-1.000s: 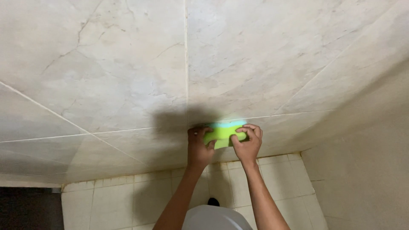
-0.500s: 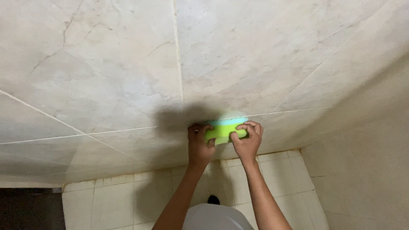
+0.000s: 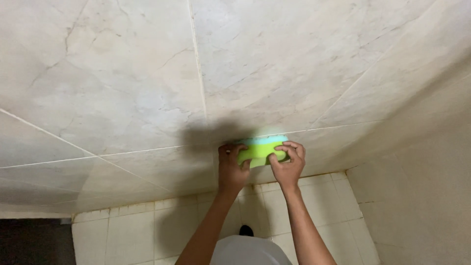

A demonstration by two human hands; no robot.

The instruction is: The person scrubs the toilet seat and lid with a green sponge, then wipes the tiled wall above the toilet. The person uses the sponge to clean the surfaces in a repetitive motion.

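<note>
A lime-green scrub brush (image 3: pixel 258 150) with a pale blue bristle edge is pressed flat against a large beige marbled wall tile (image 3: pixel 274 64). My left hand (image 3: pixel 231 166) grips its left end and my right hand (image 3: pixel 288 162) grips its right end, fingers curled over the top. Both forearms reach out from the bottom of the view. The hands cast a dark shadow on the tile up and to the left of the brush.
Grout lines cross the wall tiles. Below them lies a floor of small cream square tiles (image 3: pixel 122 235). A side wall (image 3: pixel 427 196) closes in at the right. A grey rounded shape (image 3: pixel 248 250) and a dark foot (image 3: pixel 246 230) sit at the bottom centre. A dark opening (image 3: pixel 29 243) is bottom left.
Both hands and the brush have stayed nearly in place on the tile, shifting only slightly; the view has drifted a little to the left.
</note>
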